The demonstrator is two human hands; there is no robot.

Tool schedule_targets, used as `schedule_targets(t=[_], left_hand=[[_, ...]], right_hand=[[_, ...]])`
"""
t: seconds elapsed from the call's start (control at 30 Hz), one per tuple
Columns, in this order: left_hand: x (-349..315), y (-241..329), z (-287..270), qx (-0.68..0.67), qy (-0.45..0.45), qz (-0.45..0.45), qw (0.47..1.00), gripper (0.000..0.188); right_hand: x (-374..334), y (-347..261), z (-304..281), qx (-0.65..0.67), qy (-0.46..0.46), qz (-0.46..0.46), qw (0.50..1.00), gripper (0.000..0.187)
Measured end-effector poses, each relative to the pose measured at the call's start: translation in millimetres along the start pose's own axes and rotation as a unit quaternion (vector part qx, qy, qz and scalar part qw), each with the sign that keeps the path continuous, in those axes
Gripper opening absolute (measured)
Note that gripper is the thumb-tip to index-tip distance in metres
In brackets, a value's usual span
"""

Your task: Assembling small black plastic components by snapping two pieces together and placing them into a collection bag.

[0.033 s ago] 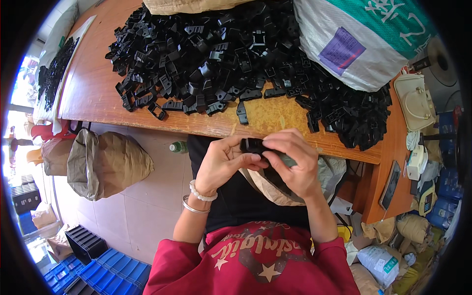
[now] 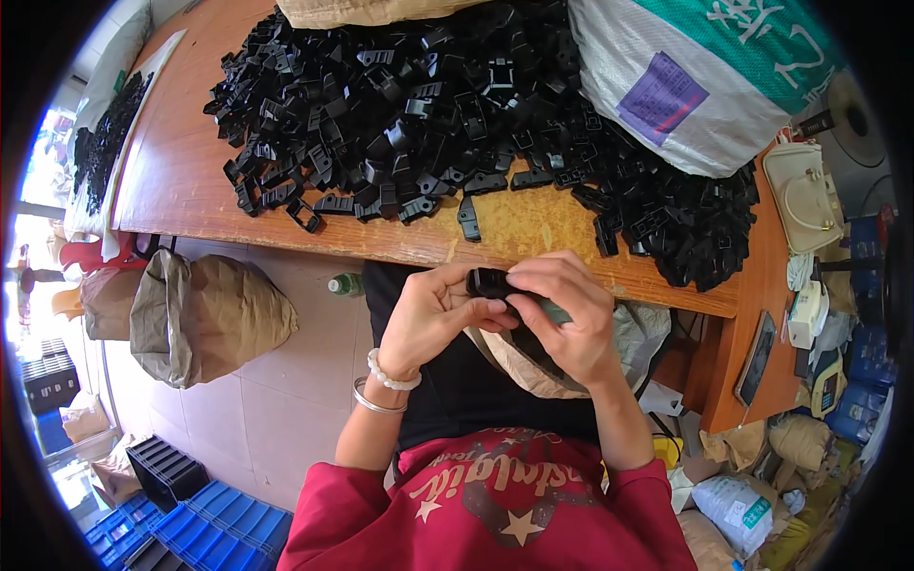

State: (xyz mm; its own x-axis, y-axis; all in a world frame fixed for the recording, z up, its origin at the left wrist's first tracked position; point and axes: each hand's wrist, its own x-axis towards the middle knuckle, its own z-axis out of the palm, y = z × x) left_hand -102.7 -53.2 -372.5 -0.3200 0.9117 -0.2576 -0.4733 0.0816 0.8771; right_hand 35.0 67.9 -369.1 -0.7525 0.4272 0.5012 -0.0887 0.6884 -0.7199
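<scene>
Below the near edge of the tabletop (image 2: 190, 205), over the person's lap, both hands meet around one small black part (image 2: 487, 282). The left hand (image 2: 430, 319) pinches the part's left end, thumb and fingers closed on it. The right hand (image 2: 564, 314) curls over the part from the right, its fingers (image 2: 543, 276) lying along the top and front, so only the left portion of the part shows between the two hands. A grey-green tool (image 2: 554, 310) sticks out from under the right fingers, its shape mostly hidden by the hand. Both hands are clenched on the part; neither is free.

Beyond the hands, the tabletop carries a wide heap of black parts (image 2: 409, 105) of like kind, spreading from left of centre to the right edge. One loose part (image 2: 468, 217) lies apart from the heap, just beyond the hands. A white woven sack (image 2: 685, 76) with green printing leans on the heap at upper right. A brown bag (image 2: 205, 314) stands on the floor to the left, with blue bins (image 2: 205, 519) near the lower left. The left wrist wears a bead bracelet (image 2: 390, 376) and a metal bangle (image 2: 373, 402).
</scene>
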Motion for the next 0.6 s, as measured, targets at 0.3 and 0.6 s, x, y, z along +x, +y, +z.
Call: schedule_targets(t=[0.3,0.6], left_hand=[[2,-7,5,0.145,0.038,0.049,0.988,0.027],[-8,-9,26,0.34,0.07,0.226,0.91,0.037]], right_hand=[[-5,1,-2,-0.107,0.007,-0.057,0.993,0.029],[-9,-4,-3,0.041,-0.003,0.115,0.992,0.031]])
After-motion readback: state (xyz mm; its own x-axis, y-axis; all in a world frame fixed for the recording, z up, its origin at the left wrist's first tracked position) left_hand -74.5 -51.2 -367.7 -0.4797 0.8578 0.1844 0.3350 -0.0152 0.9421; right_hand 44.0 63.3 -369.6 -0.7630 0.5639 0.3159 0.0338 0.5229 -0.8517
